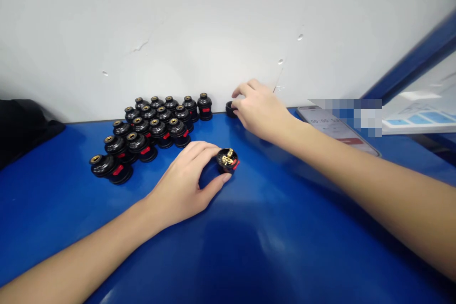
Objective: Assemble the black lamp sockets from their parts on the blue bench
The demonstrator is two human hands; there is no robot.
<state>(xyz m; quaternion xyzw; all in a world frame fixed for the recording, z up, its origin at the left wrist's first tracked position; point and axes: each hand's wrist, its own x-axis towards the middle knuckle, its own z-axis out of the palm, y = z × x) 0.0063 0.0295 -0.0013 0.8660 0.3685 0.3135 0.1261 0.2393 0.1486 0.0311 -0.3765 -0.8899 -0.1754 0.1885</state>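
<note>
The round black, brass-contact socket [227, 161] is held by the left hand [183, 183]; at its twelve o'clock, the round black cap [230, 110] may be dropped if weakly gripped by the right hand [260, 111] (grip cannot be told).

The scene is viewed from the person's head, above the blue tabletop [160, 270], with the camera faced toward the white wall [213, 23] and tilted down. The left hand [185, 180] and the right hand [260, 109] are seen from above and behind at close range, near mid-frame; the forearms [107, 249] are cut off by the lower left corner and the right edge.
</note>
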